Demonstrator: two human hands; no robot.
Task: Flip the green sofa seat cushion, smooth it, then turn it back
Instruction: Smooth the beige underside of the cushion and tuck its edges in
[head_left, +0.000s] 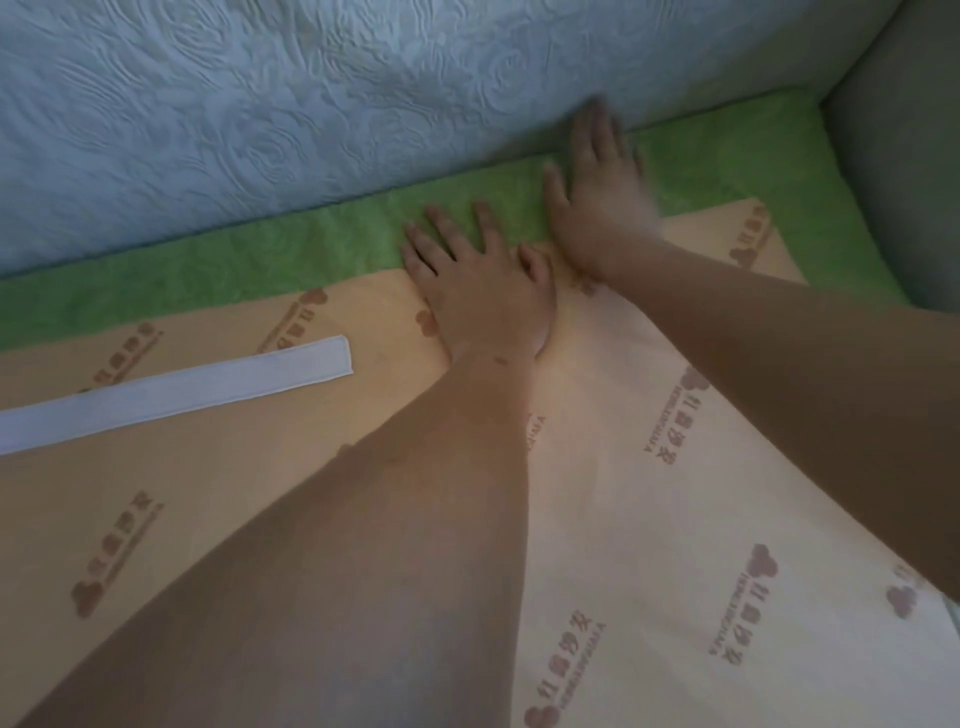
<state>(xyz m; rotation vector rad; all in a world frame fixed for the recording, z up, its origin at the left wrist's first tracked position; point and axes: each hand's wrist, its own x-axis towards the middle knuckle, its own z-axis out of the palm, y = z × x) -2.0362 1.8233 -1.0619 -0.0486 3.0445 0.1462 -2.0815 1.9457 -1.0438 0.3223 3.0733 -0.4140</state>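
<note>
Head view, looking down: the pale blue quilted backrest (260, 104) fills the top, and below it your green seat cushion (234, 260) lies underside up (beige printed panel (649, 415) with a white strip (176, 389)). Your left hand (483, 291) presses flat, fingers spread; your right hand (602, 192), blurred, lies flat and open beside it.

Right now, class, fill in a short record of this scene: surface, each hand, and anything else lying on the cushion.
surface: cushion, tan printed underside up, green border along the far edge
left hand: flat, fingers spread over the green border
right hand: flat, blurred, fingertips near the backrest
other item: white strip lying on the tan side, at left
</note>
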